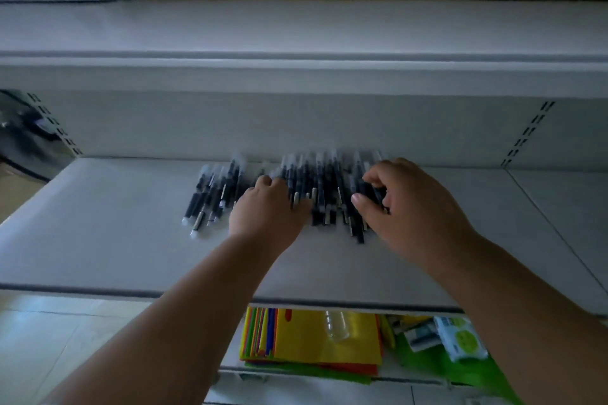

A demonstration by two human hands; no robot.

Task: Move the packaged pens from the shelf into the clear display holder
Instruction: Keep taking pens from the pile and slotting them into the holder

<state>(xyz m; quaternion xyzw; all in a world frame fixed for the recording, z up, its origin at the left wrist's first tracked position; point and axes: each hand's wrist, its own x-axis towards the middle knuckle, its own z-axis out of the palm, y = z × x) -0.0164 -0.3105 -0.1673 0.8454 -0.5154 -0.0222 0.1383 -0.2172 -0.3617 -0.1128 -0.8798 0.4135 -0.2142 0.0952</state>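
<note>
Both bare forearms reach up from the lower edge of the frame toward its middle. The left hand [268, 207] sits just left of centre, back toward the camera, its fingers curled forward and down so only the knuckles show. The right hand [408, 204] sits right of centre, slightly nearer, its thumb and bent fingers drawn together in a pinch. The two hands are near each other but apart.

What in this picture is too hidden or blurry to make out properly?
- Clear display holder: not in the head view at all.
- Packaged pens: motion blur and dim light hide any print and their exact number.
- Pens under the left hand and right hand: covered, so how many each holds is unclear.
- Clear bottle on the lower shelf: its top is cut off by the shelf.
</note>
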